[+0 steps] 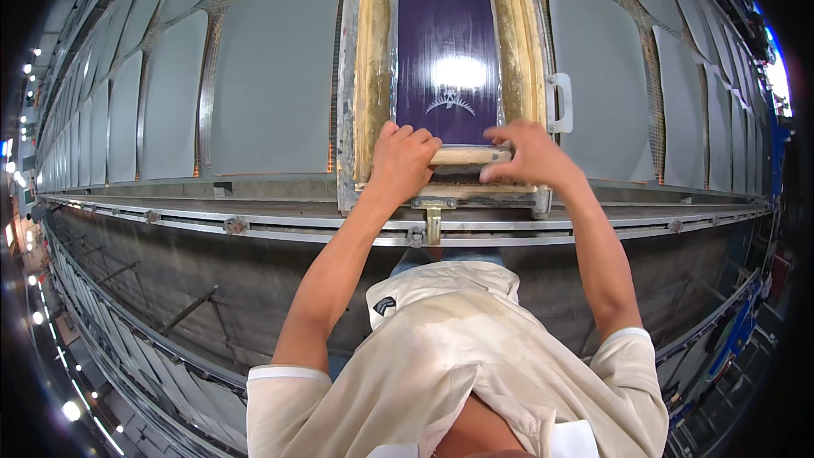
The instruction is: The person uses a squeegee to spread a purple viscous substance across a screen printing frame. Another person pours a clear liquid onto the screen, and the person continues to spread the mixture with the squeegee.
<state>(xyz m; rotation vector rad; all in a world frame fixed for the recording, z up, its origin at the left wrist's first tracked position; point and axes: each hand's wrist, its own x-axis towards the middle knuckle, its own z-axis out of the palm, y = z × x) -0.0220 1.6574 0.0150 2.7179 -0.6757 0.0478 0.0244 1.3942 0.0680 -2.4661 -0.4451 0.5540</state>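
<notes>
A screen printing frame [527,59] with worn, yellowed edges stands in front of me at the upper middle. Glossy purple mesh [445,30] fills its centre, with pale lettering and a small emblem on it. Across the near end of the mesh lies a wooden squeegee [466,155]. My left hand [405,161] is closed around the squeegee's left end. By the right end is my right hand [532,155], thumb and fingers spread apart around the wood without closing on it. The squeegee's blade is hidden.
Grey flat pieces [271,85] lie in rows on the long table to both sides. A white handle [560,103] sticks out from the frame's right side. A metal rail [297,225] runs along the table's near edge, with a brass-coloured bracket [433,225] below the frame.
</notes>
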